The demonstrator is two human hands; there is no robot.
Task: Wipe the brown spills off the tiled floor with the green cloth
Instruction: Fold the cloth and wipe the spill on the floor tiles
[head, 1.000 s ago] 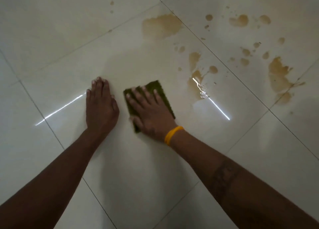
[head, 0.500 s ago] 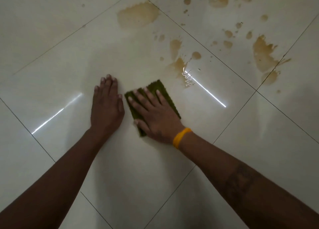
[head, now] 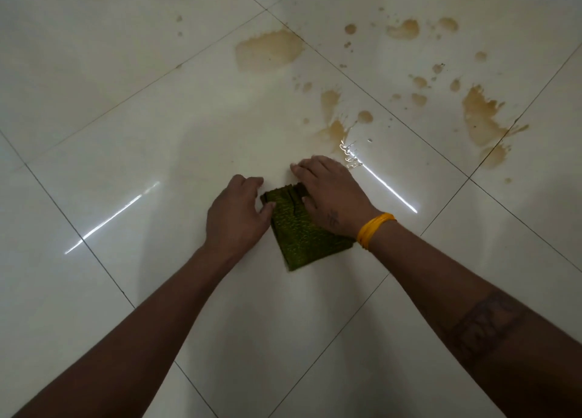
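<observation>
The green cloth (head: 302, 231) lies flat on the tiled floor (head: 157, 128), between 2 hands. The left hand (head: 236, 216) pinches its left edge. The right hand (head: 330, 191) grips its far edge with bent fingers. Brown spills (head: 478, 121) sit farther away, to the right.

Cloth (head: 300, 231): flat on the floor (head: 126, 118), mid-tile. Left hand (head: 236, 216): at the cloth's left edge, touching it. Right hand (head: 330, 191): over the cloth's far right part. Spills (head: 482, 118): on the floor beyond both hands, toward the far right.
</observation>
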